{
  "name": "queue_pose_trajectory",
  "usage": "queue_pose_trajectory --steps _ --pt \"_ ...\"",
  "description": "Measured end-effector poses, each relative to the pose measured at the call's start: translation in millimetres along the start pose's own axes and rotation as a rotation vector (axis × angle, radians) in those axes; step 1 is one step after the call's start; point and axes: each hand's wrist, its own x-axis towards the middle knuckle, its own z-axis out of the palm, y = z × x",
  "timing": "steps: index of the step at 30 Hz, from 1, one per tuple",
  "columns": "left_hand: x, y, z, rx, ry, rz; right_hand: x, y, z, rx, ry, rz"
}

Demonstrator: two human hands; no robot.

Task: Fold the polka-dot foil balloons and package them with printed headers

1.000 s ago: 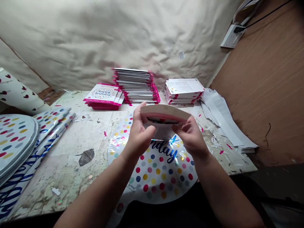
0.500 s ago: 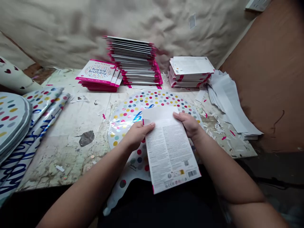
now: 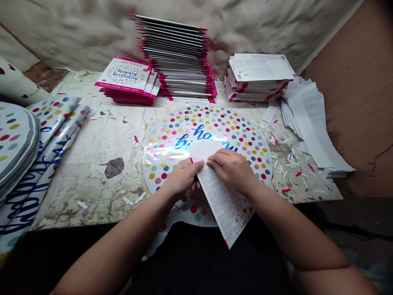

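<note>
A white printed packet [image 3: 221,200] with pink corners hangs tilted over the table's front edge. My left hand [image 3: 183,175] pinches its upper left edge between thumb and fingers. Close beside it, my right hand [image 3: 231,168] has its fingers pressed together on the packet near the top flap. Under both hands a round, dotted foil balloon [image 3: 208,116] with blue lettering lies flat, its neck toward the front edge. The hands and packet cover part of the lettering.
Behind stand a tall stack of pink-edged packets [image 3: 178,57], a lower "happy birthday" stack [image 3: 125,78] and a third stack [image 3: 260,69]. White paper strips [image 3: 316,123] lie right, near scraps. Dotted foil balloons [image 3: 15,143] are piled at left.
My right hand has moved left along the packet's top, close to my left hand. The packet has turned and narrowed in view. Small white strips now show on the table left of my forearm.
</note>
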Motion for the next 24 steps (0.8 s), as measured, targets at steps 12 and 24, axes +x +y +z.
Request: queue_pose_trajectory --steps 12,24 --pt "-4.2 1.6 1.9 0.097 -0.010 -0.008 -5.8 -5.2 -4.5 -0.169 -0.089 -0.042" --pt "-27.3 -3.6 -5.2 -0.186 0.289 -0.103 -60.9 54.9 -92.2 -0.293 -0.009 0.260"
